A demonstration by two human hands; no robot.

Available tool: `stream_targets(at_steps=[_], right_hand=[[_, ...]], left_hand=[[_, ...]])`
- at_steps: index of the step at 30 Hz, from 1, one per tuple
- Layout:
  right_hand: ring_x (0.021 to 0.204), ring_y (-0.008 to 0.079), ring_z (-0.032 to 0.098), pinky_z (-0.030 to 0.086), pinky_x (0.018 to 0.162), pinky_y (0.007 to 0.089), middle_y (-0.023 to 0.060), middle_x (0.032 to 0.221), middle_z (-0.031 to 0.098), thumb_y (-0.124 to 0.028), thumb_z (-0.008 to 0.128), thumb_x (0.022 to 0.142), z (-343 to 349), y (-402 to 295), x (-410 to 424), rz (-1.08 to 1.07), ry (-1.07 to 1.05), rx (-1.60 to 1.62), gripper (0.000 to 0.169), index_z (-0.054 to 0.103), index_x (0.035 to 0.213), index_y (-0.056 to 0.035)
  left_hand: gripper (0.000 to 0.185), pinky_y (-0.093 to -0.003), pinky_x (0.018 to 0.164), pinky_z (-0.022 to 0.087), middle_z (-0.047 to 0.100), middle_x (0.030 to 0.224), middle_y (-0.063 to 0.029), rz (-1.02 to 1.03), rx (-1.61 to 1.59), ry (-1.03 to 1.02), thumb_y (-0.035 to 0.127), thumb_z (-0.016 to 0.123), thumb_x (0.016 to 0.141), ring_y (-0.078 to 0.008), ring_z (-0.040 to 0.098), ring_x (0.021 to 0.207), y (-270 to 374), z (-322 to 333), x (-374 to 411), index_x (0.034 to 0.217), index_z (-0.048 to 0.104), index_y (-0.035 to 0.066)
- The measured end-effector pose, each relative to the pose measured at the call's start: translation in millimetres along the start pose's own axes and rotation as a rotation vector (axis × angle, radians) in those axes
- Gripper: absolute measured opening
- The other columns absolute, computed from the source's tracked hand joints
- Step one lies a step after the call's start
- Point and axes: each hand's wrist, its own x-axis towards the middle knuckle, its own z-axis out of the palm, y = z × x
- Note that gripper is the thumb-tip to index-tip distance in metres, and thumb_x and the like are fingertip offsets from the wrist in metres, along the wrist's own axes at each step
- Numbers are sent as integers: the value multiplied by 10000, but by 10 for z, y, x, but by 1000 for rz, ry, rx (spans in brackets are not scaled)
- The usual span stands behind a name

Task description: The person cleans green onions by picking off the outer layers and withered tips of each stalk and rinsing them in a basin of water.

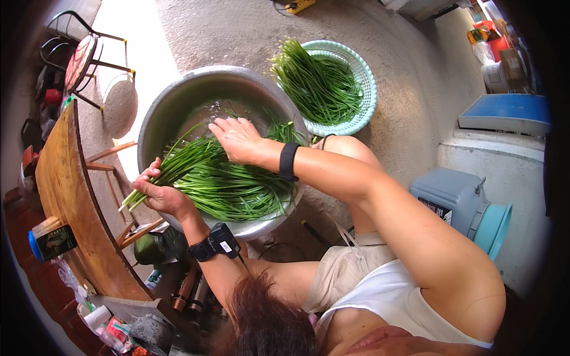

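Observation:
In front of me stands a wide metal basin [148,111] with some water in it. My left hand [162,193] is closed around the pale stem ends of a bunch of garlic chives [189,158], held over the basin's near left side. Across the leafy part of that bunch lies my right hand [236,139], fingers stretched out, its palm hidden. More wet chives [236,193] lie loose in the basin below both hands. Just beyond it, a pale turquoise plastic basket [368,104] holds another heap of chives [318,84], their pale ends over its left rim.
A wooden table [67,178] with a blue-lidded jar [51,240] borders my left side. A round-seated metal chair [82,60] is at the upper left. To my right sit a grey plastic machine housing [445,196] and a blue-topped box [505,111]. A yellow power strip [300,6] lies far ahead.

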Motion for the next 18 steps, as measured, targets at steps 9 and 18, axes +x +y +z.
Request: stream_targets(at_steps=[9,18], right_hand=[[1103,300,558,438,898,447,129,1188,564,-182,627,792,75,-69,0,-40,-324,-13,470,596,1255,-106],[711,372,645,516,593,477,186,875,618,-66,611,724,-728,-273,278,-255,123,289,33,597,716,-36]], left_hand=[[392,-397,872,506,434,714,-25,-81,-52,-11,405,383,1047,-190,527,739,-73,-2,-36,816,426,90],[451,-391,851,522,382,734,-37,46,41,103,446,360,1041,-198,486,738,43,-105,119,780,390,79]])
